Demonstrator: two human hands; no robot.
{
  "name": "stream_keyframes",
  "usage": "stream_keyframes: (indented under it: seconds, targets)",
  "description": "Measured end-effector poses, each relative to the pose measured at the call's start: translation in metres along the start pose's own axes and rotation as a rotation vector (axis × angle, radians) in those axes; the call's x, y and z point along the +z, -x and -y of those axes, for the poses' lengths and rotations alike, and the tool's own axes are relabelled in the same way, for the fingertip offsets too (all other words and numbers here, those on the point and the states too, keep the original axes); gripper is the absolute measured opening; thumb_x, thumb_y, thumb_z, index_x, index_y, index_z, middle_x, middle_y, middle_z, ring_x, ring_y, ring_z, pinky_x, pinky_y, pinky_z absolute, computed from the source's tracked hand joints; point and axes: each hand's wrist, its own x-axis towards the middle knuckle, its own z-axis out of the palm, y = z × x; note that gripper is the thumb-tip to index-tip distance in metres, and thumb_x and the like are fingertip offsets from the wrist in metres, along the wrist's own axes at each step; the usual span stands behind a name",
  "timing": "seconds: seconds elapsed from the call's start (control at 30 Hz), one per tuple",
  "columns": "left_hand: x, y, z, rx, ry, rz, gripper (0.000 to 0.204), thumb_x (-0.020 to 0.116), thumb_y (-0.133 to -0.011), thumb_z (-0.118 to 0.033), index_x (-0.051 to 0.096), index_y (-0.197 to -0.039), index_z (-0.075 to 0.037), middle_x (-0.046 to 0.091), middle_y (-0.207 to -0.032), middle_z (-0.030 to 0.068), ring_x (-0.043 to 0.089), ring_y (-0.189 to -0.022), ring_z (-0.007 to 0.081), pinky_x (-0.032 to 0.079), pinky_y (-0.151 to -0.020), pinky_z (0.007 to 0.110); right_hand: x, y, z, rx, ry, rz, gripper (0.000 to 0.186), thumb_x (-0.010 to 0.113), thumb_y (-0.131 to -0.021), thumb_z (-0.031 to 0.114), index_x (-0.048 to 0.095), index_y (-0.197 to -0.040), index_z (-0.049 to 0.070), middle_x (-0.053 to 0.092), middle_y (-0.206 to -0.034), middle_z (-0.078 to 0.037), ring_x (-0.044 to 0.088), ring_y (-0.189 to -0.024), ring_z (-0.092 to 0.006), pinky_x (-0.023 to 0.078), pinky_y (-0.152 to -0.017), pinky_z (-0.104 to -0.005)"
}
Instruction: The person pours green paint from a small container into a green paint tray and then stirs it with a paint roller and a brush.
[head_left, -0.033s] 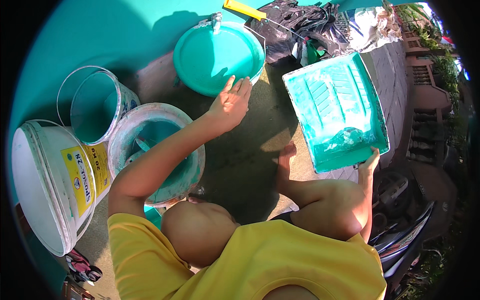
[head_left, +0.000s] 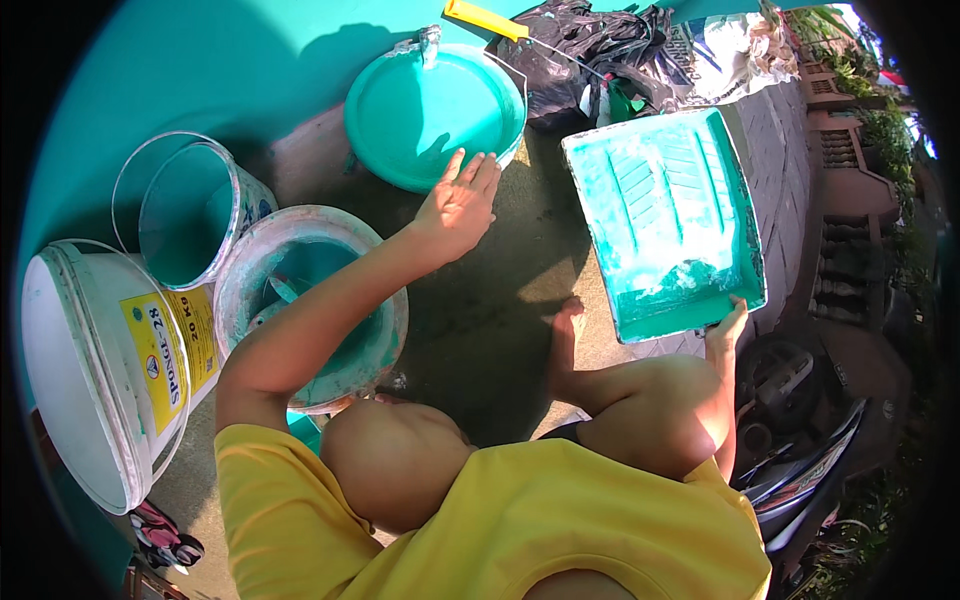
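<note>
My left hand (head_left: 458, 210) reaches over the near rim of a round bucket (head_left: 410, 110) of teal paint, fingers extended and slightly apart, holding nothing; whether they touch the rim I cannot tell. My right hand (head_left: 735, 320) grips the lower edge of a paint tray (head_left: 660, 200), coated in teal with pale streaks and ridges. Beneath my left forearm stands a paint-stained tub (head_left: 375, 250) with teal contents and some partly hidden object inside.
A smaller pail (head_left: 190, 215) and a large white bucket (head_left: 85, 380) stand at left. Black plastic bags (head_left: 565, 55) and a yellow-handled roller frame (head_left: 485, 18) lie beyond, beside the teal wall (head_left: 200, 60). A dark vehicle (head_left: 790, 420) and railing (head_left: 840, 270) are at right.
The lower end of the tray has swung slightly left with my right hand. My left hand sits marginally further left, and my bare foot has shifted a little.
</note>
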Motion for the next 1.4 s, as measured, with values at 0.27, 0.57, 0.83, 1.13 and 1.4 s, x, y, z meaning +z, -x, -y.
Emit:
stream_keyframes:
  seconds: [0.27, 0.57, 0.83, 1.13, 1.4]
  targets:
    - [-0.067, 0.024, 0.013, -0.104, 0.216, -0.275, 0.055, 0.068, -0.087, -0.018, 0.051, -0.137, -0.006, 0.046, -0.143, 0.0159, 0.041, -0.135, 0.0366, 0.035, -0.110, 0.051, 0.029, 0.118, -0.153, 0.486, -0.372, 0.193, 0.038, 0.045, -0.091, 0.028, 0.058, -0.113, -0.001, 0.065, -0.105, -0.016, 0.064, -0.094, -0.0296, 0.052, -0.083, -0.0435]
    - [-0.108, 0.025, 0.096, -0.835, 0.475, -0.246, 0.045, 0.062, -0.095, -0.038, 0.056, -0.122, -0.004, 0.057, -0.124, 0.0149, 0.055, -0.118, 0.0289, 0.043, -0.099, 0.040, 0.046, 0.114, -0.178, 1.595, 0.023, 1.198, 0.063, 0.046, -0.099, 0.058, 0.065, -0.114, -0.001, 0.069, -0.100, -0.018, 0.067, -0.091, -0.0254, 0.052, -0.084, -0.0376]
    - [-0.063, 0.051, 0.087, -1.433, 1.595, -0.493, 0.091, 0.040, -0.099, -0.060, 0.008, -0.157, 0.002, 0.036, -0.149, 0.0172, 0.044, -0.130, 0.0285, 0.041, -0.105, 0.051, 0.348, 0.030, 0.030, -0.537, 0.494, 1.292, 0.047, 0.061, -0.097, 0.046, 0.070, -0.098, -0.001, 0.066, -0.082, -0.010, 0.060, -0.077, -0.0165, 0.049, -0.075, -0.0332]
    - [-0.052, 0.045, 0.085, -1.291, 1.892, -0.560, 0.073, 0.019, -0.105, -0.057, 0.025, -0.148, 0.001, 0.048, -0.126, 0.0133, 0.054, -0.116, 0.0253, 0.041, -0.107, 0.055, 0.520, 0.057, 0.012, -0.866, 0.938, 1.168, 0.091, 0.048, -0.082, 0.083, 0.069, -0.073, -0.005, 0.065, -0.070, -0.017, 0.068, -0.073, -0.0283, 0.053, -0.071, -0.0419]
    - [-0.056, 0.031, 0.102, -1.310, 1.854, -0.437, 0.081, 0.013, -0.102, -0.062, 0.013, -0.156, -0.002, 0.035, -0.149, 0.0187, 0.045, -0.133, 0.0332, 0.046, -0.102, 0.060, 0.531, 0.079, -0.004, -0.726, 0.940, 1.088, 0.111, 0.054, -0.064, 0.093, 0.069, -0.115, -0.005, 0.071, -0.108, -0.022, 0.067, -0.108, -0.0343, 0.050, -0.096, -0.0410]
